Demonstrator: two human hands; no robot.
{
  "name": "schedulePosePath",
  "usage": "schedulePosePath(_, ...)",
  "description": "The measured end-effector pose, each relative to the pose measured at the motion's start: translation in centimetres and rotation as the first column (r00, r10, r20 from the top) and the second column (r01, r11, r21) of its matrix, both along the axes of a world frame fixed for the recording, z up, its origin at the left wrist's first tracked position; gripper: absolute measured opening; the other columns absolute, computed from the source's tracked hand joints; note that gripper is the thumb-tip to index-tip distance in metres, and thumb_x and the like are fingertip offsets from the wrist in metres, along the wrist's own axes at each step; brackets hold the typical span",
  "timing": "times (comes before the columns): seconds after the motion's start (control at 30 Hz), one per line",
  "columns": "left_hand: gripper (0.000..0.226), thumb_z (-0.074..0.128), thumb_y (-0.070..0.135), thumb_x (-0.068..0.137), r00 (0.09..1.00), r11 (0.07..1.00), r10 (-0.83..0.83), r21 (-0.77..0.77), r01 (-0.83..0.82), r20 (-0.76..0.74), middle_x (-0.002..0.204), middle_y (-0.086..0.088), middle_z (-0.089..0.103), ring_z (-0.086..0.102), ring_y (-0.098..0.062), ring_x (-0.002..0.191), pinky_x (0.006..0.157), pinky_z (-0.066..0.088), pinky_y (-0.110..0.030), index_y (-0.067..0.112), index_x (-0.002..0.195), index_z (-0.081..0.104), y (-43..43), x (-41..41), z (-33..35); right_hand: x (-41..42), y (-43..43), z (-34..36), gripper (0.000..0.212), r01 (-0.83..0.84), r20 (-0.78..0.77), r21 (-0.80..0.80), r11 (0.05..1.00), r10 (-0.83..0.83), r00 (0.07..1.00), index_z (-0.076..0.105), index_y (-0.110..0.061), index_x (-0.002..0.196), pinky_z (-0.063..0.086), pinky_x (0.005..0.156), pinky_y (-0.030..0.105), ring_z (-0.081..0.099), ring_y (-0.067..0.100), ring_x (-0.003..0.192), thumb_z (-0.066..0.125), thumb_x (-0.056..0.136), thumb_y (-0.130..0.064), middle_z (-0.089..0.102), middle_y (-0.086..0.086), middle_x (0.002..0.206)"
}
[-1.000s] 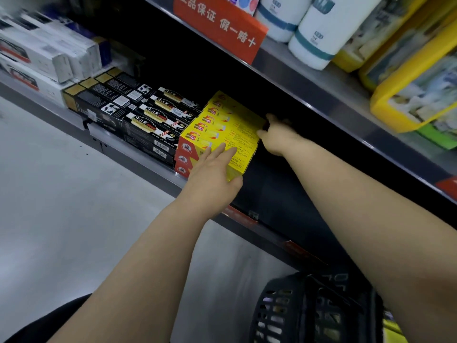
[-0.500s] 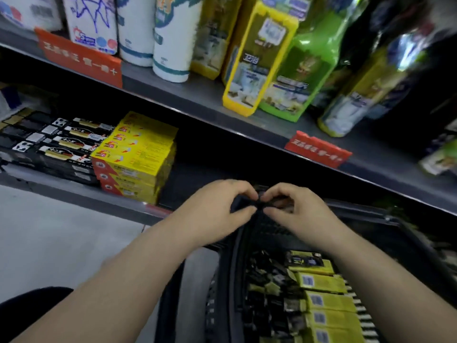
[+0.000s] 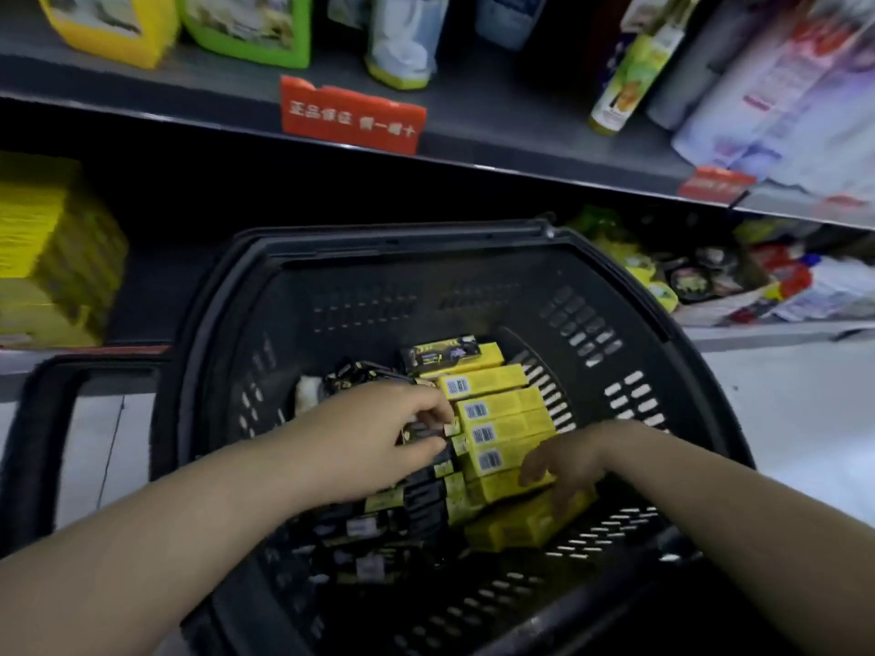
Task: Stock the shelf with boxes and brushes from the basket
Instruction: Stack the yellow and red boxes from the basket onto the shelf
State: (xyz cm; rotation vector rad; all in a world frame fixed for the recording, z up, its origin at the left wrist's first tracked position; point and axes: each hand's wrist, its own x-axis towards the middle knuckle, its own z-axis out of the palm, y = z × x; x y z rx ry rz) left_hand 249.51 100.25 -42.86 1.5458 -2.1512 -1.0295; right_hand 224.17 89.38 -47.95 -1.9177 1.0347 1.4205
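The black basket holds yellow boxes rowed at right, black boxes beside them at left. Lower shelf: stacked yellow cartons, far left. Upper shelf: bottles and packets.

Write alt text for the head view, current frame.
Two bare hands reach into a black basket of boxes: the left hand pinches a dark box, and the right hand touches the yellow boxes beside it. Behind stands a shelf with a red tag.
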Motion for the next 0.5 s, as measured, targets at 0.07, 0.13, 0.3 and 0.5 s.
schedulePosePath(0.07, 0.031, 0.051, 0.041, 0.092, 0.999, 0.997, -0.041, 0.059, 0.039, 0.035, 0.119, 0.025, 0.057, 0.05, 0.007, 0.11, 0.098, 0.039, -0.02, 0.038, 0.123, 0.052, 0.5, -0.4, -0.6, 0.2, 0.6, -1.3, 0.064, -0.07, -0.065, 0.09, 0.993, 0.076, 0.995, 0.032, -0.027, 0.145, 0.044, 0.096, 0.026, 0.042, 0.022, 0.128, 0.062, 0.088, -0.029, 0.035, -0.001, 0.148)
schedulePosePath(0.13, 0.033, 0.049, 0.046, 0.091, 0.992, 0.994, -0.068, 0.095, 0.059, 0.103, 0.116, 0.029, 0.056, 0.048, 0.008, 0.113, 0.107, 0.033, -0.036, 0.042, 0.124, 0.049, 0.8, -0.1, -1.2, 1.0, 1.2, -2.1, 0.069, -0.084, -0.072, 0.148, 0.986, 0.095, 0.993, 0.025, -0.03, 0.148, 0.037, 0.102, 0.031, 0.036, 0.022, 0.133, 0.061, 0.089, -0.025, 0.031, -0.001, 0.151)
schedulePosePath(0.3, 0.028, 0.049, 0.045, 0.092, 0.992, 0.99, -0.052, 0.135, 0.037, 0.111, 0.112, 0.031, 0.056, 0.045, 0.029, 0.081, 0.085, 0.036, -0.02, 0.043, 0.12, 0.049, 0.3, 1.0, -1.6, 3.0, 1.4, -2.1, 0.065, -0.169, -0.072, 0.188, 0.967, 0.185, 0.98, 0.036, -0.021, 0.144, 0.042, 0.094, 0.03, 0.044, 0.019, 0.126, 0.064, 0.086, -0.014, 0.044, 0.001, 0.141)
schedulePosePath(0.5, 0.026, 0.051, 0.045, 0.091, 0.996, 0.983, -0.021, 0.184, 0.006, 0.081, 0.104, 0.032, 0.059, 0.033, 0.036, 0.074, 0.089, 0.031, -0.03, 0.041, 0.116, 0.052, 0.0, 1.3, -2.2, 3.3, -0.4, -0.2, 0.043, 0.008, 0.118, 0.146, 0.989, -0.026, 0.993, 0.058, -0.013, 0.122, 0.045, 0.089, 0.03, 0.055, 0.01, 0.107, 0.068, 0.081, -0.006, 0.06, -0.004, 0.115)
